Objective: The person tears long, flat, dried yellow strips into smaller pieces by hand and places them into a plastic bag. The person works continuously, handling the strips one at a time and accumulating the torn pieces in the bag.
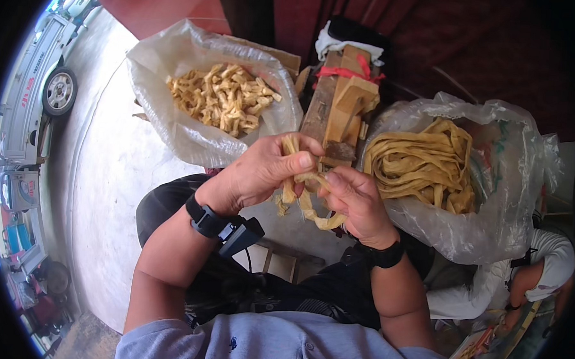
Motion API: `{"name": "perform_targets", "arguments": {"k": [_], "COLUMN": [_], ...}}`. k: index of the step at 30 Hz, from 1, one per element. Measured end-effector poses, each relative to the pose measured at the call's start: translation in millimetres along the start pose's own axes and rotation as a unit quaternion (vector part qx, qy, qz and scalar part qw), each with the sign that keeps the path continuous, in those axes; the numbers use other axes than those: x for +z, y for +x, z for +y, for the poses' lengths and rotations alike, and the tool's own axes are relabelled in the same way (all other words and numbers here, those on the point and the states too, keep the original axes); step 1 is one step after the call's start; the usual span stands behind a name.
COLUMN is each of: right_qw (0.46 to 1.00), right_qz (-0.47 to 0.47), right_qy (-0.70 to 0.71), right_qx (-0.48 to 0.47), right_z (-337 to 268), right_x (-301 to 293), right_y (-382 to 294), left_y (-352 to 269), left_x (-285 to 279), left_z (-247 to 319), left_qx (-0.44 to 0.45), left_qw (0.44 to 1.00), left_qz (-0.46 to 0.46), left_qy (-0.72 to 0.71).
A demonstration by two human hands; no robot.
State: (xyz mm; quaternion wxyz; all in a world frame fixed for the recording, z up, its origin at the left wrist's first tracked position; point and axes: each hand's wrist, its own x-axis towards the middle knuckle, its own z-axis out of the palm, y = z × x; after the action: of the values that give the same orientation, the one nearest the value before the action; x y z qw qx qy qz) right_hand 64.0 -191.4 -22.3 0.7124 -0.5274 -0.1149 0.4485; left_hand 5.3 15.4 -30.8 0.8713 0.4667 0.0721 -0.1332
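Both hands meet in front of me on a pale yellow, flat food-like strip (325,223). Between its thumb and fingers, my left hand (264,166) pinches a folded bundle of the strip. My right hand (359,199) grips another part close beside it, and a loop hangs below. To the left, a white plastic sack (149,84) holds a pile of short knotted pieces (228,97). On the right, long yellow strips (418,161) lie coiled in a clear plastic bag (502,227).
A wooden bench-like device (336,109) with a red tie (340,72) stands between the sack and bag. Behind it lies a white cloth (324,44). Another person's arm (528,281) is at lower right. A parked vehicle (36,91) shows at far left.
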Motion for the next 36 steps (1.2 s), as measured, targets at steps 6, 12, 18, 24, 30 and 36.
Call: {"name": "perform_targets", "arguments": {"k": [6,12,18,24,30,36], "right_qw": [0.992,0.983,0.931,0.706,0.785,0.774], "right_qz": [0.051,0.071,0.253,0.382,0.377,0.081], "right_qy": [-0.11,-0.165,-0.215,-0.593,-0.448,-0.449], "right_qx": [-0.042,0.035,-0.152,-0.057,-0.203,-0.44], "right_z": [-3.0,-22.6,-12.6,9.6,4.9,-4.2], "right_x": [-3.1,-22.9,-39.3,-58.3,-44.4,-14.4], "right_y": [-1.7,-9.5,19.9,62.3,42.5,20.2], "left_y": [6.4,3.3,39.5,83.7,65.1,25.4], "left_x": [9.5,26.3,21.0,-0.2,-9.3,43.6], "left_z": [-12.5,8.3,-0.2,-38.2,-22.2,-15.1], "left_qx": [-0.044,-0.021,0.064,0.041,0.059,-0.086], "left_qw": [0.987,0.997,0.985,0.92,0.899,0.978], "left_qz": [-0.01,0.066,0.142,0.226,0.266,0.151], "left_qy": [-0.155,0.019,0.077,0.316,0.342,0.119]}}
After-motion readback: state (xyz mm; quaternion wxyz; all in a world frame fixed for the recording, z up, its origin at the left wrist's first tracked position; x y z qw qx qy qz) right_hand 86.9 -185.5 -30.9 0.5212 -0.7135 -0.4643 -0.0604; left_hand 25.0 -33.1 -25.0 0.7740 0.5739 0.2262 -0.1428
